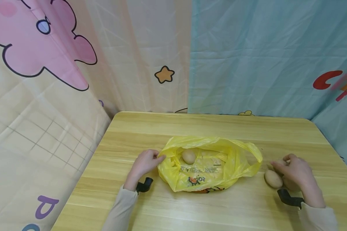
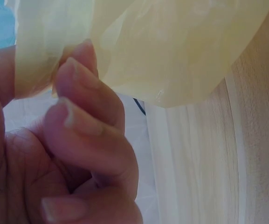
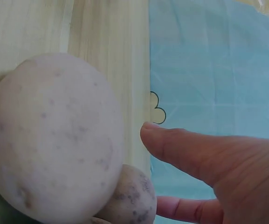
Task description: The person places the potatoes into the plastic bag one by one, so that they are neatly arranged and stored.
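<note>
A yellow plastic bag (image 1: 196, 183) lies mid-table with its mouth spread and one potato (image 1: 189, 156) inside. My left hand (image 1: 146, 163) pinches the bag's left rim between thumb and fingers; the left wrist view shows the thin film (image 2: 171, 51) at the fingertips. At the right, my right hand (image 1: 299, 170) is over a small group of potatoes (image 1: 273, 179). Its thumb (image 3: 181, 149) is extended and apart from the smaller potato (image 3: 132, 196), while a finger lies close beside that one. A larger potato (image 3: 55, 135) fills the near part of the right wrist view.
The wooden table (image 1: 150, 125) carries the bag and potatoes. One bag handle (image 1: 255, 154) loops out toward the right hand. Printed curtains (image 1: 234, 64) hang behind the table and along its sides. A black wrist mount (image 1: 144, 185) is on each arm.
</note>
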The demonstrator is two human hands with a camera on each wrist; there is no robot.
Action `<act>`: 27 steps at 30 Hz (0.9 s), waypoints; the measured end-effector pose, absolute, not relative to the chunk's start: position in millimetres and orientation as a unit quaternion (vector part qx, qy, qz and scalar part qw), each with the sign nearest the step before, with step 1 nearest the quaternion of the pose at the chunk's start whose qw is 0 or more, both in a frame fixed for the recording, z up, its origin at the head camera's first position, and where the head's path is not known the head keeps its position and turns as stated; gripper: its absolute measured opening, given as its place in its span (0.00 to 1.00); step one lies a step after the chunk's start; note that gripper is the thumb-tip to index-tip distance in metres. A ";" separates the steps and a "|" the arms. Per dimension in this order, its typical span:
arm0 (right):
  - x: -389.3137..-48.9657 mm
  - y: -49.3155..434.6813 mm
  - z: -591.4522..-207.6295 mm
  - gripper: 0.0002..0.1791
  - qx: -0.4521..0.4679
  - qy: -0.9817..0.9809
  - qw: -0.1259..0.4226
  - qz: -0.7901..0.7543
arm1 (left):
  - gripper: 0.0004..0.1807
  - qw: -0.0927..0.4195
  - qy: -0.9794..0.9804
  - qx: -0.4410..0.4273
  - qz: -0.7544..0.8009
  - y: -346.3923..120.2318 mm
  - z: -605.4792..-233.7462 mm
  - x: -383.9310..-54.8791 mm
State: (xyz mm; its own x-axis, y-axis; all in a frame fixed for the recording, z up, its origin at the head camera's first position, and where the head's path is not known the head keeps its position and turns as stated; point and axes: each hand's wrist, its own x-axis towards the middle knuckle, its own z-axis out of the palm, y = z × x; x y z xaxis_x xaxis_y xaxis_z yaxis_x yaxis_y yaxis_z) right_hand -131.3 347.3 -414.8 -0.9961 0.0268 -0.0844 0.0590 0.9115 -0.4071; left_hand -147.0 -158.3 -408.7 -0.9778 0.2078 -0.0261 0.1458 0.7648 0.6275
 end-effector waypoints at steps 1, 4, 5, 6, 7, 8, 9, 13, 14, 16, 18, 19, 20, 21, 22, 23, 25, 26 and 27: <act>-131.7 347.6 -415.5 0.37 0.022 0.976 0.040 -0.213 | 0.25 0.048 0.938 0.094 0.330 -158.3 -408.9 -146.9; -132.6 347.9 -417.5 0.37 0.024 0.974 0.046 -0.221 | 0.25 0.048 0.938 0.094 0.331 -158.3 -409.1 -146.3; -132.8 347.9 -417.9 0.37 0.025 0.973 0.048 -0.224 | 0.26 0.048 0.938 0.094 0.331 -158.3 -409.2 -146.3; -132.9 347.9 -418.5 0.37 0.026 0.973 0.048 -0.226 | 0.26 0.048 0.938 0.094 0.331 -158.3 -409.3 -146.1; -133.0 347.7 -418.7 0.37 0.027 0.972 0.050 -0.227 | 0.26 0.047 0.938 0.095 0.331 -158.3 -409.3 -146.0; -133.1 347.5 -418.8 0.37 0.028 0.972 0.049 -0.227 | 0.26 0.047 0.938 0.095 0.331 -158.3 -409.4 -146.0; -133.2 347.4 -418.7 0.37 0.030 0.972 0.051 -0.227 | 0.26 0.047 0.938 0.095 0.331 -158.3 -409.4 -146.0; -133.5 346.4 -418.1 0.37 0.036 0.972 0.049 -0.227 | 0.25 0.048 0.937 0.092 0.333 -158.1 -409.4 -146.1; -133.5 346.2 -418.3 0.37 0.036 0.972 0.048 -0.227 | 0.25 0.049 0.937 0.092 0.334 -158.0 -409.4 -146.2; -133.6 345.7 -418.6 0.38 0.039 0.972 0.048 -0.226 | 0.25 0.050 0.937 0.092 0.334 -157.8 -409.5 -146.5; -133.6 344.9 -419.1 0.38 0.040 0.973 0.046 -0.224 | 0.25 0.051 0.937 0.092 0.334 -157.8 -409.3 -146.4; -133.6 344.5 -419.4 0.38 0.040 0.973 0.045 -0.224 | 0.25 0.051 0.937 0.092 0.334 -157.7 -409.2 -146.5; -133.6 344.0 -419.6 0.38 0.041 0.973 0.044 -0.224 | 0.25 0.052 0.937 0.091 0.334 -157.7 -409.3 -146.6; -133.7 343.7 -419.6 0.38 0.042 0.973 0.043 -0.224 | 0.25 0.052 0.937 0.090 0.334 -157.7 -409.3 -146.7; -133.8 343.3 -419.7 0.38 0.042 0.973 0.043 -0.224 | 0.25 0.053 0.937 0.089 0.334 -157.7 -409.3 -146.7; -133.8 343.1 -419.9 0.38 0.042 0.973 0.042 -0.224 | 0.25 0.053 0.937 0.088 0.334 -157.7 -409.3 -146.7; -134.2 343.0 -420.2 0.39 0.044 0.972 0.043 -0.225 | 0.25 0.054 0.937 0.086 0.333 -157.8 -409.3 -146.9; -134.4 343.1 -420.4 0.39 0.045 0.972 0.044 -0.225 | 0.25 0.054 0.937 0.086 0.333 -157.9 -409.2 -146.9; -134.5 343.1 -420.6 0.39 0.046 0.972 0.045 -0.225 | 0.25 0.053 0.937 0.087 0.333 -158.0 -409.1 -146.9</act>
State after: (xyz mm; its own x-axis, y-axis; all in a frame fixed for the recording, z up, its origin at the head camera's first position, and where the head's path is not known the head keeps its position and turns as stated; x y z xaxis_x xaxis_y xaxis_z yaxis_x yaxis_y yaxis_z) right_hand -134.5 343.1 -420.6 -0.9917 0.0687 -0.1089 0.1096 0.8942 -0.4340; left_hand -146.9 -158.0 -409.1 -0.9793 0.1978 -0.0425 0.1267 0.7633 0.6335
